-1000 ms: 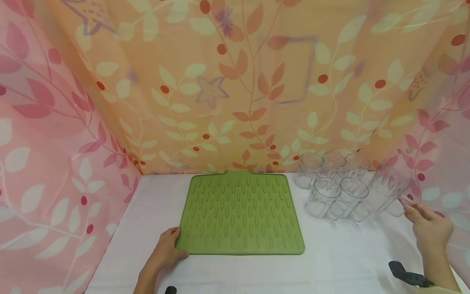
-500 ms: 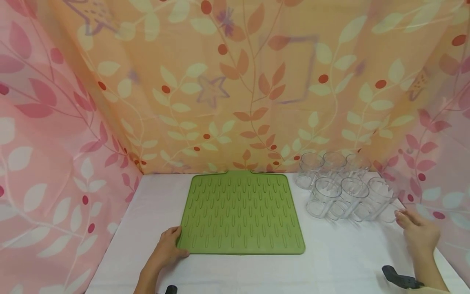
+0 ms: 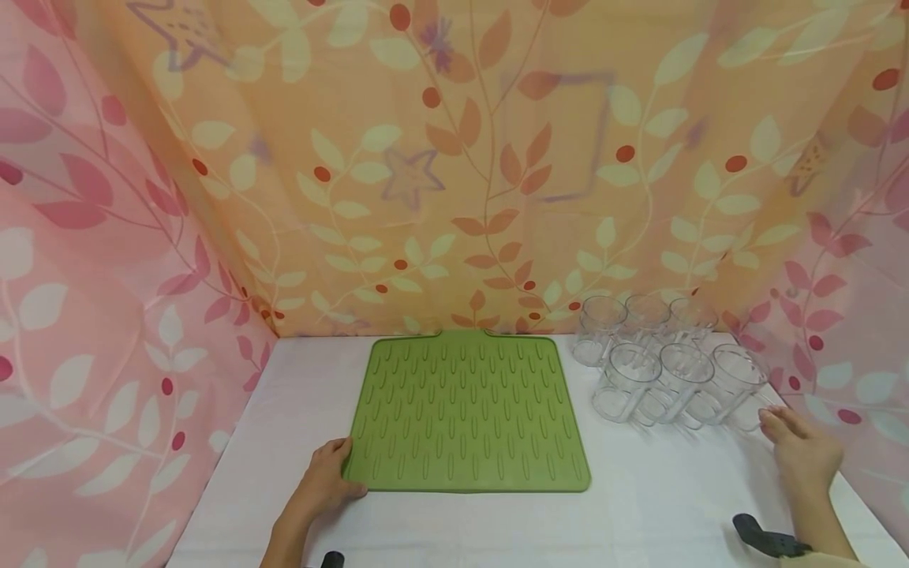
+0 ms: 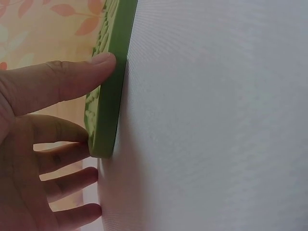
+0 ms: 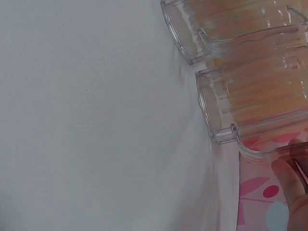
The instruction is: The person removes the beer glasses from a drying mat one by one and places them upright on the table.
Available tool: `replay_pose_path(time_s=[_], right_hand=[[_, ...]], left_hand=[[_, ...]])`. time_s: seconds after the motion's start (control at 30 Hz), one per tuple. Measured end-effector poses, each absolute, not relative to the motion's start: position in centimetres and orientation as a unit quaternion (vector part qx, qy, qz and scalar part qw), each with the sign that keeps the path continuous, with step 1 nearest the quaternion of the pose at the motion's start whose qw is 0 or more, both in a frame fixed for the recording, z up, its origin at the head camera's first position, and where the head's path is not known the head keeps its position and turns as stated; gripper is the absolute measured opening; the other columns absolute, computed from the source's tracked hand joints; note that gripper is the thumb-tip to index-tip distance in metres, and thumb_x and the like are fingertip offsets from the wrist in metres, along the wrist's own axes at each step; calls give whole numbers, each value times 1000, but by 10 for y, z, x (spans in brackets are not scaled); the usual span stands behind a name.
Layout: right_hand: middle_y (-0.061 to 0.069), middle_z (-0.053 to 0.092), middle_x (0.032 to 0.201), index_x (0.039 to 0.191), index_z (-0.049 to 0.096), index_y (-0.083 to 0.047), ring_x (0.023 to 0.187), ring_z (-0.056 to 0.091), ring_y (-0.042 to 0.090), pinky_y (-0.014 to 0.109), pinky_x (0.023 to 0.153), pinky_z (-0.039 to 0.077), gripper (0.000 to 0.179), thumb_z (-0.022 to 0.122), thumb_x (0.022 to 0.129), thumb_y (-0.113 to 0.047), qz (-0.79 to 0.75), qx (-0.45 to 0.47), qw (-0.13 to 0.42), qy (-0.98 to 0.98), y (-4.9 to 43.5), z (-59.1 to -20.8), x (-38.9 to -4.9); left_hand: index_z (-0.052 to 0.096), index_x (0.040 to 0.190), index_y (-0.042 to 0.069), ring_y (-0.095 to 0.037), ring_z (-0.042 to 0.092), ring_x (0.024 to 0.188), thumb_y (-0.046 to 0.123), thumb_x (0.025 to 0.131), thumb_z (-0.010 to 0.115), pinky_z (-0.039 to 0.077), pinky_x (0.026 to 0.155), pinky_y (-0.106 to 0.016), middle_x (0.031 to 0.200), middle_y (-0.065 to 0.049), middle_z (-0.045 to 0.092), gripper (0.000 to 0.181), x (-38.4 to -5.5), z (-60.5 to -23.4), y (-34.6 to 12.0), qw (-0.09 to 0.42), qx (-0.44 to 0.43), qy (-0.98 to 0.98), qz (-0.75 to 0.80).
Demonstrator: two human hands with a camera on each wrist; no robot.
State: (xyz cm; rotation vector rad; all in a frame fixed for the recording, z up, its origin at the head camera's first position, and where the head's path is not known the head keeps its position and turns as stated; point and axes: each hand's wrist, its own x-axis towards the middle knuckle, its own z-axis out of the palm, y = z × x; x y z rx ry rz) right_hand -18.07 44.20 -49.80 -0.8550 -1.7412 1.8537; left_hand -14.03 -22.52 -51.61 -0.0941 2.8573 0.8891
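Observation:
A green ribbed silicone mat lies flat on the white-covered table. At its near left corner is my left hand, the thumb against the front edge and fingers spread along the left edge. My right hand pinches the handle of a clear mug between thumb and fingers. That mug stands upright at the right end of the front row. In the right wrist view, the mug's base is close to the white cloth, and the hand is partly cut off by the frame.
Beside the held mug stand two more clear mugs in its row, one of them the middle mug. Behind them is a back row including a left mug. An orange floral curtain hangs right behind the table; pink curtains flank it.
My right hand has moved left with the mug, bringing it from the far right to the end of the front row and lower. The left hand and mat have stayed put.

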Motion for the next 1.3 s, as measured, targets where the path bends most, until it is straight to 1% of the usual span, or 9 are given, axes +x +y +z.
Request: replay_pose_path(time_s=[0.13,0.2,0.37,0.47,0.63,0.83,1.1,1.17,1.3], right_hand=[[-32,63,63,113,73,-29,54,62,-13,-1,57,46,30,73,87,-16,639,-321,207,-668,447,-500,-178],[-33,63,61,111,74,-30,54,61,-14,-3,58,44,28,73,86,-17,628,-320,207,-679,450,-501,-176],[-27,68,67,97,78,-28,56,65,-9,3,56,49,23,75,84,-10,662,-274,220,-662,453,-503,-174],[-30,67,68,102,76,-30,59,65,-12,1,57,47,25,74,85,-12,644,-258,212,-688,454,-501,-172],[-38,60,62,116,70,-34,58,58,-21,-4,60,38,30,72,88,-23,574,-299,192,-738,455,-500,-169],[-39,60,65,115,71,-33,58,59,-19,-4,59,41,30,73,87,-22,575,-298,188,-739,455,-503,-169],[-37,62,66,83,69,-43,57,61,-15,-1,55,45,28,75,85,-16,598,-265,181,-734,456,-509,-169],[-38,62,66,84,69,-43,57,61,-15,-1,55,44,26,74,86,-18,595,-271,175,-736,456,-510,-168],[-39,61,67,97,71,-41,58,61,-15,-2,55,43,22,74,87,-21,590,-272,173,-740,455,-509,-170]], left_hand=[[39,142,-12,-48,36,133,14,67,86,35,108,-63,142,-29,44,92,-140,-516,-225,76,-31,951,297],[39,142,-11,-48,36,133,14,67,86,35,108,-63,143,-28,44,92,-140,-515,-224,77,-31,951,298],[39,142,-12,-48,36,133,15,68,86,35,109,-63,143,-29,43,92,-141,-513,-223,77,-27,951,299],[38,142,-12,-49,36,133,15,68,86,35,108,-63,142,-29,43,92,-141,-513,-222,76,-25,950,301],[38,142,-12,-48,36,133,14,68,85,35,108,-63,143,-28,43,91,-141,-513,-221,79,-28,950,302],[39,142,-11,-48,37,133,14,68,85,35,108,-63,143,-28,44,91,-140,-513,-223,75,-25,952,294],[38,142,-11,-48,36,133,15,69,85,35,109,-63,143,-29,43,91,-138,-513,-224,81,-30,952,294],[38,143,-11,-48,36,133,15,69,85,34,109,-62,143,-28,43,92,-138,-514,-224,82,-31,951,295],[37,144,-10,-48,35,134,16,69,85,33,110,-63,144,-28,42,92,-139,-514,-225,83,-34,951,297]])
